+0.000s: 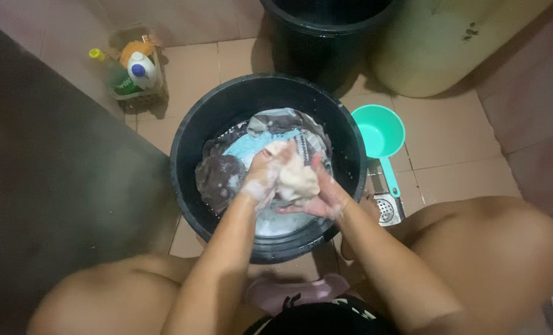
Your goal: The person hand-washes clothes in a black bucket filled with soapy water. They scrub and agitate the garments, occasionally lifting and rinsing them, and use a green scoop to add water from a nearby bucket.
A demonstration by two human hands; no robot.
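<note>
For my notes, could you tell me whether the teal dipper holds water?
Empty: the teal dipper lies upright, its bare bottom showing.

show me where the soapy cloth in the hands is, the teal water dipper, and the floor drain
soapy cloth (296, 180): head view, middle of the pale bunched fabric between both hands.
teal water dipper (379, 131): head view, inside of its bowl.
floor drain (386, 209): head view, centre of the metal grate.

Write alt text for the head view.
Both hands, left and right, squeeze a soapy pale cloth over a black tub of wet laundry and suds. On the tiled floor beside it lie a teal dipper, a drain and a basket of bottles.
</note>
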